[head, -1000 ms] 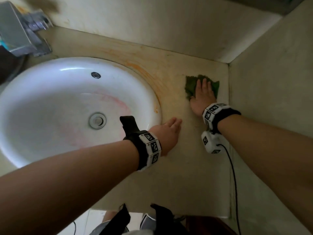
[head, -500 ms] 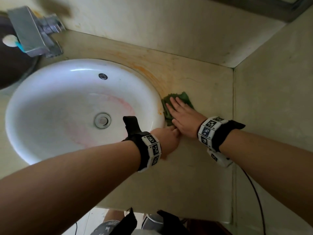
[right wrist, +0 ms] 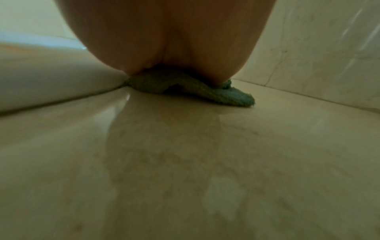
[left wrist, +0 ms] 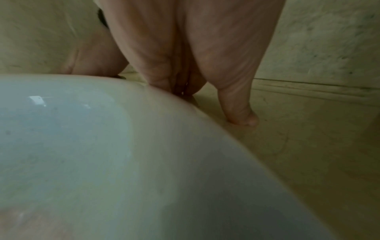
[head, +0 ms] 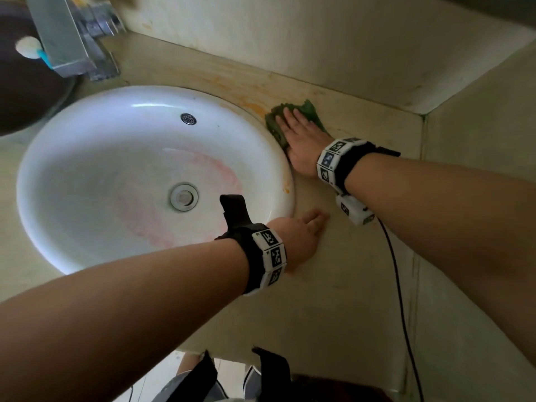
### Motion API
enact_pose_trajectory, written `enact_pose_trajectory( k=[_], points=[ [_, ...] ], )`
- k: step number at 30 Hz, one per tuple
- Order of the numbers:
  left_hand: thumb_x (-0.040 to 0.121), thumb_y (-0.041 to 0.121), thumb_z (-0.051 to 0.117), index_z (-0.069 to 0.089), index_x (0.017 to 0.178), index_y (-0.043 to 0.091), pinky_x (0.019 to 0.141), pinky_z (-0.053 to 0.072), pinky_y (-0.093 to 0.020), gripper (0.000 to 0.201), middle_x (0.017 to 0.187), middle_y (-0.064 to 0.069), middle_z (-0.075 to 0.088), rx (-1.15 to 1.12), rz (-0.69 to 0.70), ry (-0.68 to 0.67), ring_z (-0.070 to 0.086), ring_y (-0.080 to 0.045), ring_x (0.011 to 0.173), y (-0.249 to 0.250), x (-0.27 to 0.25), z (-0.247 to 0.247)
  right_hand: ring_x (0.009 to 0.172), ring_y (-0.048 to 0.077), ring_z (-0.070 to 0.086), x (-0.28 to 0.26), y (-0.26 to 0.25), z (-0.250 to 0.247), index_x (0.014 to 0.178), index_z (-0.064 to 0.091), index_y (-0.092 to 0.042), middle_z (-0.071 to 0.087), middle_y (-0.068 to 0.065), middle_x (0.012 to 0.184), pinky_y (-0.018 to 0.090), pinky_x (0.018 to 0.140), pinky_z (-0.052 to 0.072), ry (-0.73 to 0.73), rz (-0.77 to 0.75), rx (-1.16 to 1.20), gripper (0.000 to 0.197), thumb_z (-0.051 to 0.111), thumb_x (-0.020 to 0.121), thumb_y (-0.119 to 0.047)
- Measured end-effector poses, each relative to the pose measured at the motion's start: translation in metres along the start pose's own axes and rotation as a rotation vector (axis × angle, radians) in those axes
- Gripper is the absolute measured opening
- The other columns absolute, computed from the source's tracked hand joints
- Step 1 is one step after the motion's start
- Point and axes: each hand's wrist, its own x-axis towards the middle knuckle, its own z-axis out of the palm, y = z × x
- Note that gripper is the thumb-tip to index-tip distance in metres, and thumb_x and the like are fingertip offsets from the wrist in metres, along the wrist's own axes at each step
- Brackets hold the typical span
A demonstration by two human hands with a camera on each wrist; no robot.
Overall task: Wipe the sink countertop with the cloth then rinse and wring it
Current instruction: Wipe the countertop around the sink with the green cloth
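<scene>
Against the basin rim (head: 285,158), on the countertop (head: 348,271): green cloth (head: 311,111) pinned flat under the right hand (head: 301,137), fingers straight. Left hand (head: 301,236) rests flat nearby, holding nothing. Cloth looks soft, limp, light, probably damp; best bunched in the fist for wringing. Basin holds no standing water, only pinkish staining

The round white ceramic basin (head: 87,175) is glossy and smooth. The beige stone countertop (right wrist: 185,162) has a polished sheen (wet-looking streaks show in the right wrist view). The green cloth (right wrist: 232,97) looks nubby, like terry. The boxy metal tap (head: 62,36) is brushed.
</scene>
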Motion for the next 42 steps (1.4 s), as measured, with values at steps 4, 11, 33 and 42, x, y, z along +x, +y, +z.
enact_pose_trajectory(
  k=[4, 11, 33, 42],
  points=[
    [0.082, 0.019, 0.074, -0.001, 0.151, 0.000, 0.106, 0.041, -0.048, 0.104, 0.160, -0.008, -0.017, -0.016, -0.019, -0.011, 0.003, -0.027, 0.148, 0.000, 0.001, -0.001, 0.148, 0.021, -0.012, -0.018, 0.004, 0.009, 0.154, -0.006, -0.019, -0.015, 0.004, 0.161, 0.040, 0.121, 0.001, -0.004, -0.035, -0.015, 0.070, 0.034, 0.096, -0.020],
    [0.079, 0.025, 0.077, 0.000, 0.152, 0.000, 0.108, 0.038, -0.046, 0.109, 0.160, -0.010, -0.011, -0.005, -0.029, 0.001, 0.011, -0.026, 0.147, 0.001, -0.003, -0.005, 0.148, 0.020, -0.014, -0.101, 0.025, 0.048, 0.153, -0.009, -0.020, -0.017, 0.002, 0.160, 0.038, 0.120, 0.002, -0.086, 0.007, -0.034, 0.069, 0.034, 0.099, -0.019],
    [0.085, 0.031, 0.070, 0.006, 0.151, -0.001, 0.111, 0.035, -0.045, 0.097, 0.161, -0.013, 0.000, 0.013, 0.024, 0.077, 0.011, -0.027, 0.148, -0.003, -0.012, 0.016, 0.144, 0.026, 0.026, -0.094, -0.010, 0.023, 0.153, 0.021, -0.018, 0.018, 0.007, 0.160, 0.033, 0.115, 0.024, 0.094, 0.377, 0.532, 0.048, 0.024, 0.105, -0.028],
    [0.086, 0.018, 0.061, 0.044, 0.134, 0.017, 0.087, 0.051, -0.038, 0.051, 0.133, -0.006, 0.046, -0.055, -0.078, 0.570, 0.050, -0.027, 0.117, -0.017, -0.059, -0.029, 0.098, 0.031, 0.058, -0.152, -0.019, 0.010, 0.104, 0.064, -0.008, 0.063, 0.015, 0.104, 0.034, 0.082, 0.042, 0.195, 0.383, 0.862, 0.031, 0.036, 0.102, -0.023]
  ],
)
